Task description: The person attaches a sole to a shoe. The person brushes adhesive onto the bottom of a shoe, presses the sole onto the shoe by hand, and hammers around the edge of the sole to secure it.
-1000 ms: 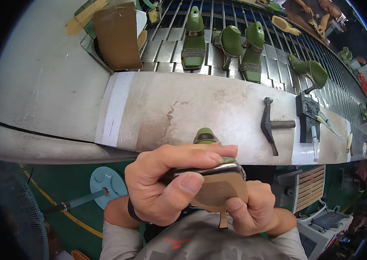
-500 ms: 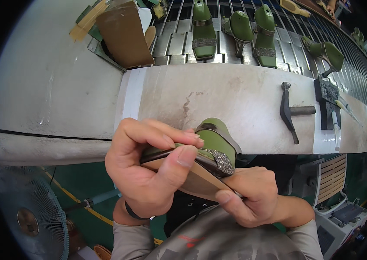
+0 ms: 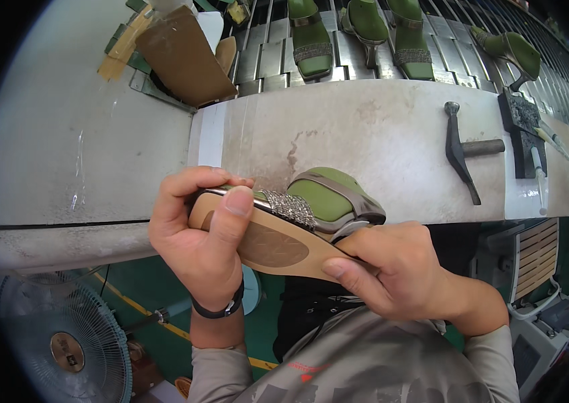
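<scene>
Sandal (image 3: 298, 225) lies sole-up between left hand (image 3: 200, 245) and right hand (image 3: 392, 272).

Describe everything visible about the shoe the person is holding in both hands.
The shoe is a flat sandal on a green last, tipped on its side with the tan sole facing the camera. A band of small glittery stones crosses the front, and a metallic grey strap wraps the green form. The left hand grips the toe end, thumb on the sole; the right hand holds the heel end. It is held just before the workbench.
</scene>
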The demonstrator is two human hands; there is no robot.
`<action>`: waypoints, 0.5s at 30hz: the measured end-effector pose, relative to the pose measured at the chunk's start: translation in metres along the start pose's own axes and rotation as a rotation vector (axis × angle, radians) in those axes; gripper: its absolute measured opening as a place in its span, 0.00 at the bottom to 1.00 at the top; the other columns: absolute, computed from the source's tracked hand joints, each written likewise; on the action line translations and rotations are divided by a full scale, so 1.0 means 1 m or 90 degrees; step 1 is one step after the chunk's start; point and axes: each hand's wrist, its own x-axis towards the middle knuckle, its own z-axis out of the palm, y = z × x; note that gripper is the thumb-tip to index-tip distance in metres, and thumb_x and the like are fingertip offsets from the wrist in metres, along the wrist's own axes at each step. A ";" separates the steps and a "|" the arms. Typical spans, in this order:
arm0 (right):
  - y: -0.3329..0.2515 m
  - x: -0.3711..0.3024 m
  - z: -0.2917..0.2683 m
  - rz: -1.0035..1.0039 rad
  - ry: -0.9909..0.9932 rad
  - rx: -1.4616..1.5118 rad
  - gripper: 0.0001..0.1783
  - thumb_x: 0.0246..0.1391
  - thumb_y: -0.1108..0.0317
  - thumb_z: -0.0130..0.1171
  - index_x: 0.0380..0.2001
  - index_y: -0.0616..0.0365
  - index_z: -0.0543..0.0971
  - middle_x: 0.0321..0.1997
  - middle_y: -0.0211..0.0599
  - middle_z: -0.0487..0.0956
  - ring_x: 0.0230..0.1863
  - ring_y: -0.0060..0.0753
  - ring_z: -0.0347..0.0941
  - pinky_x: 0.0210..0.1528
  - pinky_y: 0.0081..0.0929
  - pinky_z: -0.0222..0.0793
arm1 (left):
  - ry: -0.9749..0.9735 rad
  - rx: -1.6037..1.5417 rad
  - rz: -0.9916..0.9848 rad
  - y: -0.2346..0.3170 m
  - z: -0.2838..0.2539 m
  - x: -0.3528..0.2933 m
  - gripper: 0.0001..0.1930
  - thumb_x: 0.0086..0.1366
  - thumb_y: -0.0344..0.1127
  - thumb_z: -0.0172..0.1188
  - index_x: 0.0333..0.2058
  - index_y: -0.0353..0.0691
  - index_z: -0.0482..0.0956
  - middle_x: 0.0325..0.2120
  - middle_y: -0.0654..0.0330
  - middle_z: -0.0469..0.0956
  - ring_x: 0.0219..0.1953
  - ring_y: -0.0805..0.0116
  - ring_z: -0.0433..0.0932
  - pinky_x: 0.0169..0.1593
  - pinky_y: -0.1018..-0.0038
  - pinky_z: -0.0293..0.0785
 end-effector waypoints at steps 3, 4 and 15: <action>0.003 -0.001 0.001 -0.052 0.014 -0.036 0.09 0.58 0.66 0.72 0.32 0.60 0.82 0.20 0.38 0.76 0.19 0.42 0.74 0.23 0.35 0.68 | -0.009 -0.020 -0.014 -0.001 -0.003 0.002 0.10 0.65 0.26 0.69 0.43 0.33 0.79 0.35 0.55 0.83 0.40 0.65 0.85 0.48 0.71 0.80; 0.006 0.001 0.000 -0.042 0.006 -0.043 0.09 0.58 0.67 0.72 0.32 0.60 0.82 0.20 0.38 0.75 0.19 0.42 0.74 0.23 0.36 0.68 | -0.004 -0.022 -0.020 -0.002 -0.004 0.002 0.10 0.65 0.26 0.69 0.43 0.33 0.79 0.35 0.55 0.83 0.40 0.65 0.85 0.48 0.70 0.81; 0.008 0.010 -0.009 -0.002 -0.007 -0.033 0.12 0.53 0.68 0.74 0.28 0.59 0.78 0.18 0.35 0.75 0.17 0.38 0.74 0.21 0.35 0.67 | 0.029 -0.043 -0.012 -0.002 0.003 0.000 0.10 0.65 0.27 0.69 0.43 0.32 0.79 0.35 0.56 0.81 0.38 0.67 0.82 0.48 0.69 0.81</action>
